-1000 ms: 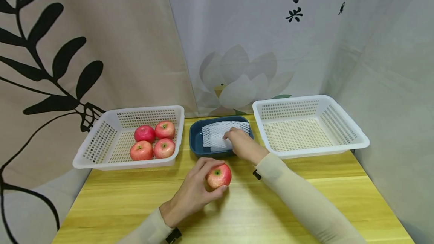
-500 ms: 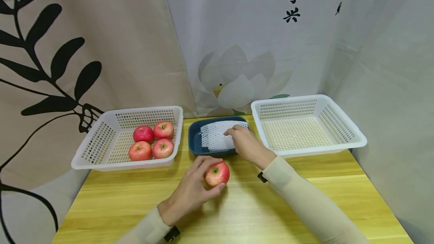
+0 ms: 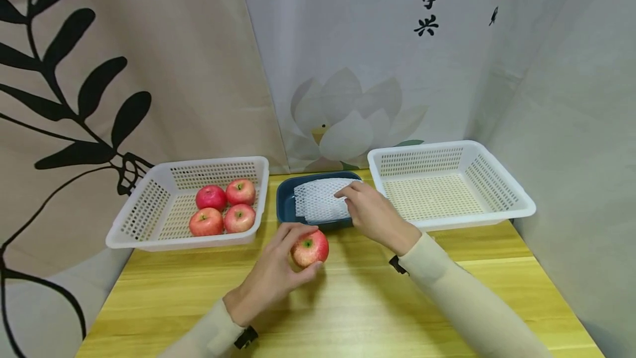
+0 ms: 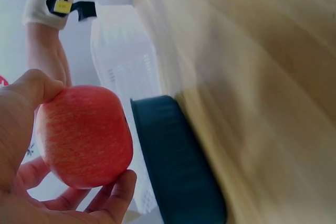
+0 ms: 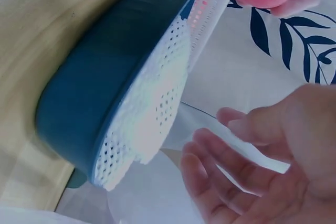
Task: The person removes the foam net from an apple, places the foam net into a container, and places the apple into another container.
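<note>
A red apple (image 3: 310, 248) is in my left hand (image 3: 273, 269), thumb and fingers curled round its sides, above the table in front of the dark blue tray (image 3: 287, 207). White foam fruit netting (image 3: 320, 201) lies in that tray; in the right wrist view the netting (image 5: 152, 98) bulges above the rim. My right hand (image 3: 376, 213) hovers over the tray's right side. In the right wrist view the right hand's fingers (image 5: 231, 177) are loosely bent, apart from the netting, and nothing shows between them.
At the left stands a white perforated basket (image 3: 166, 203) with several red apples (image 3: 206, 221). Another white basket (image 3: 427, 192) stands at the right, its perforated bottom showing. Both flank the tray on the wooden table (image 3: 358, 303); a printed curtain (image 3: 199, 59) hangs behind.
My right hand has drawn back slightly to the right, off the netting's middle. The left hand, still holding the apple, has shifted a little left and toward the tray.
</note>
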A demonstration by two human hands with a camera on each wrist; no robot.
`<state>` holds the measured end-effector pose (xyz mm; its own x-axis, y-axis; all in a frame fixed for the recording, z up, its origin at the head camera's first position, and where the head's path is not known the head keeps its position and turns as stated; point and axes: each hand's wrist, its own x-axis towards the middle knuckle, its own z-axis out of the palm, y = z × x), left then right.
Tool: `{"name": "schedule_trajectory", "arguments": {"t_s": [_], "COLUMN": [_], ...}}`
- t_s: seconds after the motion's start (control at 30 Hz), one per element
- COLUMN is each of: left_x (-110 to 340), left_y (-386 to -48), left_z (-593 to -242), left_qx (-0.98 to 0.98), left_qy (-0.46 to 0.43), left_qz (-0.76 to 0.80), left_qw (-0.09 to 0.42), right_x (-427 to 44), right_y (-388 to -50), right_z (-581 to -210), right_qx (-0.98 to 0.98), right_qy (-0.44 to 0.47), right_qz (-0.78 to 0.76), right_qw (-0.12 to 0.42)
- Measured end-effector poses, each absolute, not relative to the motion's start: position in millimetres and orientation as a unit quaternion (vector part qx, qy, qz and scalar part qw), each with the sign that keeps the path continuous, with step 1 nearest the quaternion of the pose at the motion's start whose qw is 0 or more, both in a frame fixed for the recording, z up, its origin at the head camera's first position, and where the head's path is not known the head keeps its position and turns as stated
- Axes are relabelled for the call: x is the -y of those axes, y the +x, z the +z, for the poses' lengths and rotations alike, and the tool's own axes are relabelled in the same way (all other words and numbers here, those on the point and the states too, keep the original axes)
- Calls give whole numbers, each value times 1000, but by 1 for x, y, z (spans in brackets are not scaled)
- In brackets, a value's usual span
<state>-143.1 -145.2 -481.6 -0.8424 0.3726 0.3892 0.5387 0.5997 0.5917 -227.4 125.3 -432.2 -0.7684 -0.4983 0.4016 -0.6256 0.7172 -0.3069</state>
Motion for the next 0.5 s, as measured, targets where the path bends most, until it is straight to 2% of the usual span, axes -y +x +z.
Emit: {"name": "schedule_trajectory", "arguments": {"t_s": [0.5], "left_x": [173], "left_y": [-157], "left_z": [-462], "left_qx": [894], "left_qy": [-233], "left_qz": [-346], "left_qw": [161], "right_x": [-160], "right_y": [-218], "right_z": [-432], "right_qx": [888], "right_qy": [355], "right_qz": [209], "right_qw": [204]}}
